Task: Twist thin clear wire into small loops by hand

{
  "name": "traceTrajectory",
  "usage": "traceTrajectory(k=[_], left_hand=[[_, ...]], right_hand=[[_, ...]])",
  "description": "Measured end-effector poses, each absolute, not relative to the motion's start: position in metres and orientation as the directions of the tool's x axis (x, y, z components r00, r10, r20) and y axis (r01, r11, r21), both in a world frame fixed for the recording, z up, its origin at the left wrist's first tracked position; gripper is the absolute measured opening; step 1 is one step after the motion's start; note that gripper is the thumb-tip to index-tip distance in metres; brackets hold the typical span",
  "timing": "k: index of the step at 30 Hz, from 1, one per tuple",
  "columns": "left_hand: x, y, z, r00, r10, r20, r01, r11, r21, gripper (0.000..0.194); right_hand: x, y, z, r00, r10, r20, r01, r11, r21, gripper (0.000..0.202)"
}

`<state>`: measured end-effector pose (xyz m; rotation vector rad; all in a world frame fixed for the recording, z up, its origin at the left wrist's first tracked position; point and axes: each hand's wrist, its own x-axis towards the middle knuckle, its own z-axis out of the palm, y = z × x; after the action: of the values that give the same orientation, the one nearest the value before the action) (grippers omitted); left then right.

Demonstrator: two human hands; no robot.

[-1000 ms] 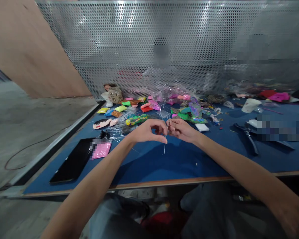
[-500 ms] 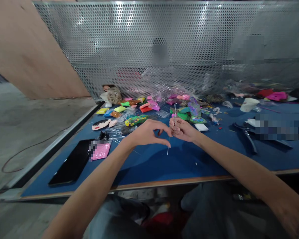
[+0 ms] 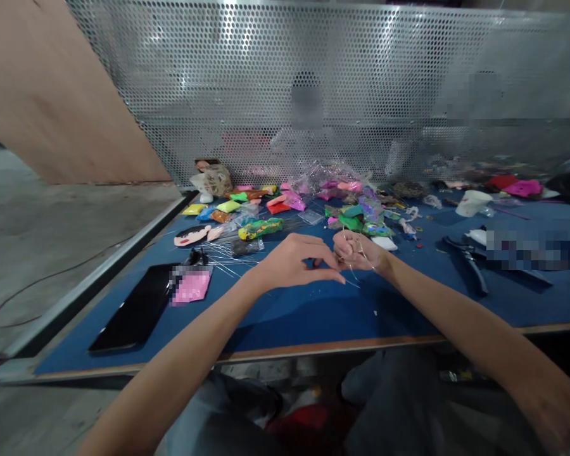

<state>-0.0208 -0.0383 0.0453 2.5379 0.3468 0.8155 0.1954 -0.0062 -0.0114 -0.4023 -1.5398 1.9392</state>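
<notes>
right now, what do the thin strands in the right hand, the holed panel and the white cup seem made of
Strands: probably metal wire, pale, faintly glinting, curved; plastic is possible. Panel: likely bare metal, shiny grey with bright reflections. Cup: paper or plastic, smooth white wall; the look leaves it open.

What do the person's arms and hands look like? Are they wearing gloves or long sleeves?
No gloves! The left hand and right hand are bare. No sleeves show on the forearms, which get wider toward the elbows, and I see no watch or bracelet on the wrists. Any rings are too small to tell.
</notes>
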Motion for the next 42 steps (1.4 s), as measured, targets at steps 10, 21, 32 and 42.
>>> traceTrajectory(k=[10, 21, 32, 42], left_hand=[[-0.028, -0.021, 0.043, 0.790, 0.485, 0.375, 0.172, -0.763, 0.624, 0.033], [-0.039, 0.001, 0.036, 0.629, 0.713, 0.309, 0.338, -0.609, 0.718, 0.040], [-0.038, 0.011, 0.026, 0.642, 0.738, 0.208, 0.113, -0.359, 0.926, 0.035], [-0.047, 0.026, 0.027, 0.176, 0.820, 0.545, 0.344, -0.570, 0.746, 0.036]], right_hand=[[0.193, -0.004, -0.012, -0.731, 0.660, 0.172, -0.290, -0.072, -0.954, 0.049], [0.188, 0.000, -0.003, -0.378, 0.810, 0.448, -0.016, 0.479, -0.878, 0.031], [0.183, -0.009, 0.004, -0.125, 0.820, 0.558, 0.194, 0.572, -0.797, 0.030], [0.196, 0.010, -0.004, -0.111, 0.841, 0.530, 0.313, 0.536, -0.784, 0.032]])
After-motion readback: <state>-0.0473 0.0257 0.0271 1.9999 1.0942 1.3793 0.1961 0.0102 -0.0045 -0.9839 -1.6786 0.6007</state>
